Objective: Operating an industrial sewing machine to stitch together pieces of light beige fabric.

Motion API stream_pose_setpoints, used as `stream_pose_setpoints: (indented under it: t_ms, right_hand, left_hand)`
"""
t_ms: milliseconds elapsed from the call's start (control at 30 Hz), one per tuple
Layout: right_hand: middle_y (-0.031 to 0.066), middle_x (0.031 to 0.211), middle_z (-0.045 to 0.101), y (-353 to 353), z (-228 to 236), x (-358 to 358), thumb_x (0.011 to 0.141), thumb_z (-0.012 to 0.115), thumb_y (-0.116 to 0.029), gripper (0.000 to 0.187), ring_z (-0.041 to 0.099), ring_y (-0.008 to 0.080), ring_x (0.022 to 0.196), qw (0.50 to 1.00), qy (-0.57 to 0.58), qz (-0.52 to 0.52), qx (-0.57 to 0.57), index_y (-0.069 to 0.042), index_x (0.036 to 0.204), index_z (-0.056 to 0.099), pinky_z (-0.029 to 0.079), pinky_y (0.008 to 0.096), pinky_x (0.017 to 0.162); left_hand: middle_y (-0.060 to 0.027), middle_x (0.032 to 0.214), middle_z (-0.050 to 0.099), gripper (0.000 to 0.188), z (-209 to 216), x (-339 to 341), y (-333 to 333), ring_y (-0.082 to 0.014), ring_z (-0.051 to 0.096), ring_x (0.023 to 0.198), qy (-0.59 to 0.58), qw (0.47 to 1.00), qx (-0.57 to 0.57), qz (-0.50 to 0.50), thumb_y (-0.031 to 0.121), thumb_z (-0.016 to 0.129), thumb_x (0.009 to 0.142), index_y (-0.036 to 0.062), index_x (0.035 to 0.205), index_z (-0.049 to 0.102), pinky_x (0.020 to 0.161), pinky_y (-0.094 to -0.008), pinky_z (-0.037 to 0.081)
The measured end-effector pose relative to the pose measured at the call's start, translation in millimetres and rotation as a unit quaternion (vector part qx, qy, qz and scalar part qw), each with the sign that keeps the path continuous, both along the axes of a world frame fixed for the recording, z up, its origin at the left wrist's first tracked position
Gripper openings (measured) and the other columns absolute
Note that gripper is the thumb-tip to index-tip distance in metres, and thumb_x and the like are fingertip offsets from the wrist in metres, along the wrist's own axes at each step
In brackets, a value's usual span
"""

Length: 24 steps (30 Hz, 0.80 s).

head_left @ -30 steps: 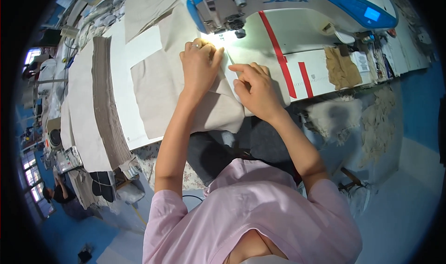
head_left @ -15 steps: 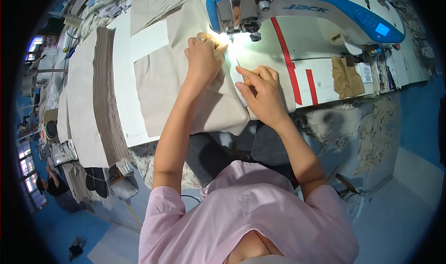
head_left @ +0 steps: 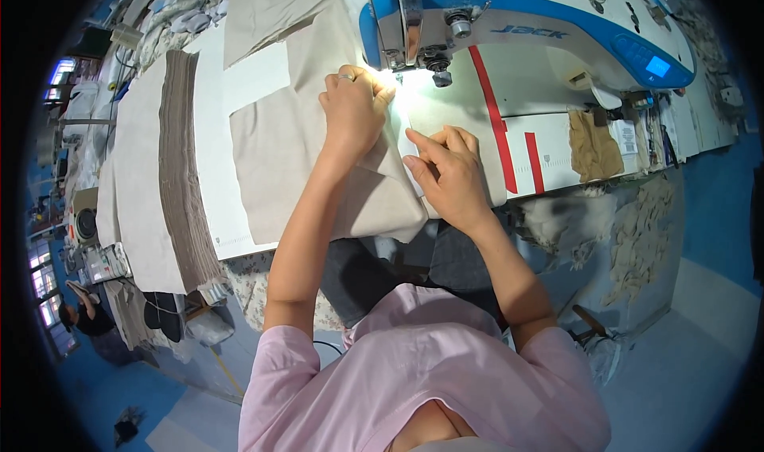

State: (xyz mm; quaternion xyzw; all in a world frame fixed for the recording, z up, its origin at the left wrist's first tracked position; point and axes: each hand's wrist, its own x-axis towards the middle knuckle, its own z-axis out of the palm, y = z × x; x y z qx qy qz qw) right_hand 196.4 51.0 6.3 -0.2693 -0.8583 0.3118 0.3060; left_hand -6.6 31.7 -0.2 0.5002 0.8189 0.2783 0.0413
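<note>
Beige fabric lies in overlapping layers on the white sewing table, running up to the brightly lit needle area of a white and blue sewing machine. My left hand is closed at the cloth just left of the needle, its fingertips bunched and partly lost in the glare. A bit nearer and to the right, my right hand rests on the fabric beside a narrow white strip. Its thumb and index finger are stretched and apart; the other fingers curl loosely.
A thick stack of cut fabric stands to the left, and more beige cloth lies at the back. Red tape strips mark the table right of my hands. Beyond them is a folded brown cloth. Another person is far left.
The machine and table sit slightly lower in the picture. Both hands keep nearly the same places on the fabric, with only small finger shifts. The distant person's arms look moved.
</note>
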Motion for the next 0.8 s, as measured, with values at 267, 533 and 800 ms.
stream_pose_setpoints:
  t_ms: [267,533,800]
  right_hand:
    - [0.0048,0.086,0.065,-1.7,-3.1,-1.0,0.090,0.077,-0.015,0.034,0.059,0.0261,0.099,1.000,0.005,-0.003,-0.004,-0.005,0.122,0.074,0.042,0.0430,0.100]
    - [0.0063,0.092,0.066,-0.4,-8.6,-1.5,0.087,0.078,-0.014,0.032,0.057,0.0278,0.106,1.000,-0.004,-0.015,0.020,-0.005,0.118,0.076,0.042,0.0441,0.102]
    - [0.0062,0.094,0.065,-3.1,-12.6,-8.1,0.086,0.077,-0.013,0.029,0.056,0.0292,0.108,0.999,0.000,-0.041,-0.005,-0.007,0.115,0.078,0.043,0.0421,0.102]
  left_hand:
    - [-0.0144,0.117,0.064,0.017,-1.9,0.4,-1.8,-0.0354,0.053,0.114,0.012,1.000,0.017,-0.013,0.022,0.078,0.090,0.0060,0.091,0.072,0.094,-0.0473,0.040]
    - [-0.0044,0.105,0.066,0.017,-9.5,-8.9,-0.8,-0.0285,0.057,0.103,-0.008,0.995,0.088,-0.051,0.026,0.085,0.083,0.0131,0.088,0.075,0.087,-0.0443,0.040]
    - [-0.0053,0.104,0.068,0.021,-6.1,-17.5,-3.5,-0.0280,0.058,0.100,-0.014,0.992,0.096,-0.079,0.027,0.085,0.084,0.0096,0.092,0.077,0.086,-0.0424,0.041]
